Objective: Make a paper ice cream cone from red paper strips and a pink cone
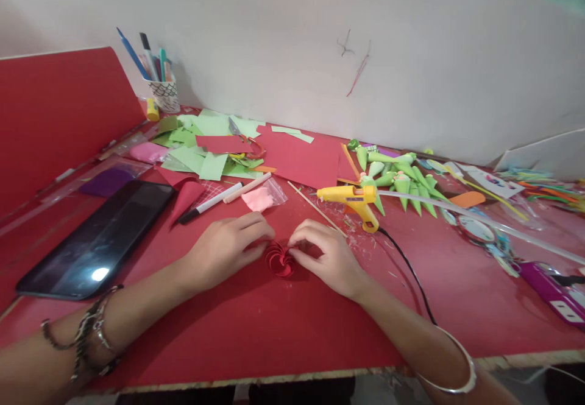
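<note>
A small coiled red paper spiral (pixel 280 261) stands on the red table between my two hands. My left hand (pixel 231 246) pinches at its left edge, thumb and fingers closed against the paper. On the opposite side, my right hand (pixel 325 251) has thumb and forefinger pressed together on the spiral's right edge. Just beyond the hands lie a thin wooden stick (pixel 315 209) and a small bag with pale pink clay-like material (pixel 258 199). A yellow glue gun (pixel 354 201) rests right of the stick, its long clear glue stick reaching to the right.
At left lies a black phone (pixel 98 234). Nearby are a capped marker (pixel 210 203) and a red paper cone (pixel 187 197). Green paper scraps (pixel 201 158), orange-handled scissors (pixel 256 148) and green paper cones (pixel 402 179) sit behind. A purple power strip (pixel 553 289) lies at right; a pen cup (pixel 164 95) stands at back left.
</note>
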Available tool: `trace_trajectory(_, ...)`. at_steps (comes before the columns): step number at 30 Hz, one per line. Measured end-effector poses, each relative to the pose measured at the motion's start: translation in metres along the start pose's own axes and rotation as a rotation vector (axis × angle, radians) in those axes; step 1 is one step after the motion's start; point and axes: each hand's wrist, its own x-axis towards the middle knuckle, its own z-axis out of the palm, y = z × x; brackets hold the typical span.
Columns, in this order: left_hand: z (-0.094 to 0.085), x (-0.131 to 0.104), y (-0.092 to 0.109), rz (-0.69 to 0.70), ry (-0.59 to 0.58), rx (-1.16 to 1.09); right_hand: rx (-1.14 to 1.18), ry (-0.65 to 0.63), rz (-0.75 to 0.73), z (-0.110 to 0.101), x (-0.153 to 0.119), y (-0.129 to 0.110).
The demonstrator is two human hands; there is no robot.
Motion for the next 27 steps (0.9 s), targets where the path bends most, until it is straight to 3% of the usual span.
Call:
trace_trajectory(9,-0.0011,-0.0002,0.0007,0.086,-0.019,0.0,0.025,0.002,0.041,0.0002,-0.0001,-0.0012)
trace_trajectory(27,-0.002,-0.0002,0.002,0.123,-0.007,-0.019,0.042,0.01,0.117,0.0014,-0.0004,-0.0035)
